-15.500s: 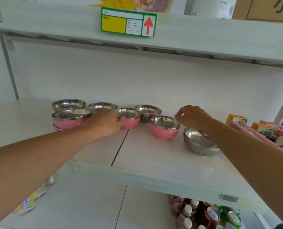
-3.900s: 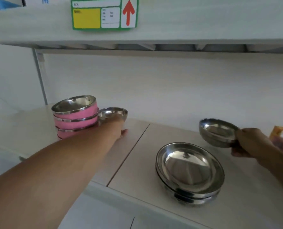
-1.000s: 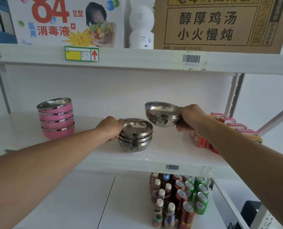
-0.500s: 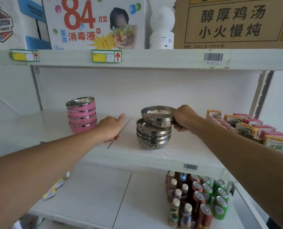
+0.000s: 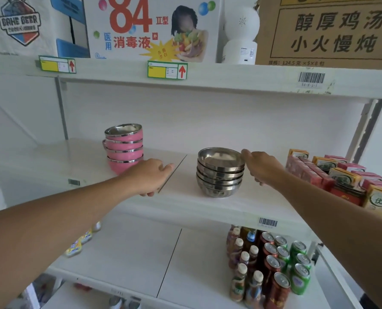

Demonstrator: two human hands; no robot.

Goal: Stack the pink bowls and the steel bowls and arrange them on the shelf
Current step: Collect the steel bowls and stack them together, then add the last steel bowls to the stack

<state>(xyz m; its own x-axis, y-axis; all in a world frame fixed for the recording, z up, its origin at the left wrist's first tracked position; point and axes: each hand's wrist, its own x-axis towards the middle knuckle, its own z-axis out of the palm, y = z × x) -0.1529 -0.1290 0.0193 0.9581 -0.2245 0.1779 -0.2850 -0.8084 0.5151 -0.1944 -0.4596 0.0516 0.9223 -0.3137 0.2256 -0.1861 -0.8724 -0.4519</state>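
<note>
While both hands hover, steel bowls (image 5: pixel 219 172) sit nested, holding nothing.

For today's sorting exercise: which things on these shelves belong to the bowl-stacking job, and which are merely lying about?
Belongs to the job:
pink bowl stack
steel bowl stack
middle shelf
left hand
right hand

Merely lying about:
drink cartons
bottles and cans
disinfectant box
cardboard carton
price tags

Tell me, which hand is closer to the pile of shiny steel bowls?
The right hand. Its fingertips are at the rim of the steel bowl stack's top bowl, on its right side. The left hand is apart, on the stack's left, nearer the pink bowls.
</note>
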